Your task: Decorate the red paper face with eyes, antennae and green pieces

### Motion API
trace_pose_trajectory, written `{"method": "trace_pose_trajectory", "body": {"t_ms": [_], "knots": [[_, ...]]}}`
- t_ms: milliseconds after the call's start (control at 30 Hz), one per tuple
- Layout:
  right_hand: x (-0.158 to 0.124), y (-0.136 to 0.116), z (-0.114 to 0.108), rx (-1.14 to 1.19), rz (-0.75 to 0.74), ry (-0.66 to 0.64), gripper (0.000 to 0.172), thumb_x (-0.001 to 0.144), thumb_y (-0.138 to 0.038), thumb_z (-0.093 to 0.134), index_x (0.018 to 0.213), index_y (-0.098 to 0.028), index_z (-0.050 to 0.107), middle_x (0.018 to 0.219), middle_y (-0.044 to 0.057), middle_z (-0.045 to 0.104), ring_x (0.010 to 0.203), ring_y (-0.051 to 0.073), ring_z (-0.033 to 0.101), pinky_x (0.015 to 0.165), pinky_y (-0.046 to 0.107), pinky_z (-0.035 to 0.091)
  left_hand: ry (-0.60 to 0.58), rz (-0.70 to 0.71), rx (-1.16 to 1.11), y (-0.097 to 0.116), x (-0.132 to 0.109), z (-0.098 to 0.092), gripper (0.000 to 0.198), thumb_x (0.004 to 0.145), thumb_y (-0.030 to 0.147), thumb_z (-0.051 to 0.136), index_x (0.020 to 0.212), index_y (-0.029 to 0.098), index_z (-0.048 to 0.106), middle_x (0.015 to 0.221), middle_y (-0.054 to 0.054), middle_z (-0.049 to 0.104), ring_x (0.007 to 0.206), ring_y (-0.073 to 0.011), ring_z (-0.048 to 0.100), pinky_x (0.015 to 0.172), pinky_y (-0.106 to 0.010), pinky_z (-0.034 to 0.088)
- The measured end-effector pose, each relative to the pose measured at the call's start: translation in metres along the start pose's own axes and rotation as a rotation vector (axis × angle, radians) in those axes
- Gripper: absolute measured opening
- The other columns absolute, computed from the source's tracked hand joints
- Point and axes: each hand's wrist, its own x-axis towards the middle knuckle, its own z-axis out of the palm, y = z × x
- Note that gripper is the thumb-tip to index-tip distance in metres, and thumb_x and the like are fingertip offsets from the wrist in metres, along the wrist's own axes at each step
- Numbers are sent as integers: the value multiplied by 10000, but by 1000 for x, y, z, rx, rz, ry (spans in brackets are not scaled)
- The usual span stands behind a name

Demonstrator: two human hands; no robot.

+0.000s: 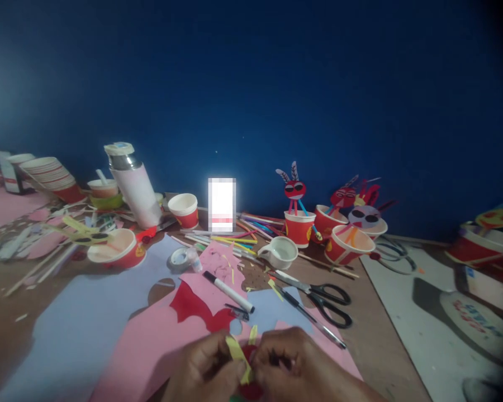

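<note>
Pinching a narrow yellow paper strip [237, 353] with my left hand [203, 371] and right hand [285, 357], I'm working over smooth pink card [151, 346] on a wooden table [375, 346].

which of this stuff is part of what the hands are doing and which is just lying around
In hand: left hand and right hand, pinching a yellow paper strip over a red paper piece.

Lying about: white marker, scissors, pen, tape roll, white mug, paper cups, pink paper sheet.
</note>
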Motion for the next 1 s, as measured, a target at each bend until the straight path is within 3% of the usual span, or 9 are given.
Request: {"method": "trace_pose_trajectory", "body": {"t_ms": [67,133,200,233,400,500,633,833,1000], "knots": [[-1,-7,-12,1,-13,40,175,787,-129,514,758,-177,680,699,-26,647,640,101,527,600,187,384,67,-28,-18,10,-1,-7,170,645,287,653,583,165,553,491,50,471,457,-79,355,452,-190,285],[-2,-9,-24,-130,-25,122,159,827,-188,528,771,-198,677,726,-24,670,675,118,565,608,201,390,171,-11,4,20,-2,-14,147,657,270,637,584,170,559,477,58,459,483,-88,387,484,-184,322],[-2,-7,-31,-294,-59,151,91,815,-239,586,808,-214,673,766,-22,674,699,133,580,631,223,399,191,-22,58,29,-3,-21,199,659,276,632,528,173,524,505,46,487,513,-95,411,501,-181,349],[-3,-4,-32,-368,-85,143,82,792,-261,627,849,-222,672,807,-16,675,733,145,586,662,239,407,186,-38,77,31,-4,-23,204,662,282,629,527,174,520,519,42,500,526,-98,420,505,-181,354],[-4,8,-14,-646,-202,23,356,683,-317,760,1015,-270,640,950,8,655,904,220,562,800,332,409,136,-110,120,29,-8,-28,219,647,275,614,527,178,457,490,66,439,490,-83,367,469,-183,299],[-2,15,2,-760,-203,61,291,697,-271,755,967,-259,648,896,11,647,864,221,554,747,327,414,131,-92,214,18,-6,-33,234,658,283,598,529,187,429,480,77,401,463,-76,331,450,-193,263],[0,27,15,-881,-217,126,206,708,-209,740,885,-223,637,856,17,637,807,228,541,665,321,398,27,-59,331,8,-2,-42,239,690,300,574,544,189,421,518,67,400,502,-90,357,475,-205,276],[0,34,18,-888,-254,148,240,735,-200,721,943,-239,608,871,4,629,804,216,529,669,317,378,21,-52,459,5,-1,-52,267,733,340,547,553,197,411,506,80,358,470,-86,323,440,-203,252],[1,32,20,-888,-276,136,216,752,-199,696,936,-260,602,872,-6,619,790,213,517,656,319,367,-74,-54,627,10,0,-67,300,818,382,474,594,183,472,539,67,385,491,-98,369,446,-197,284]]}}
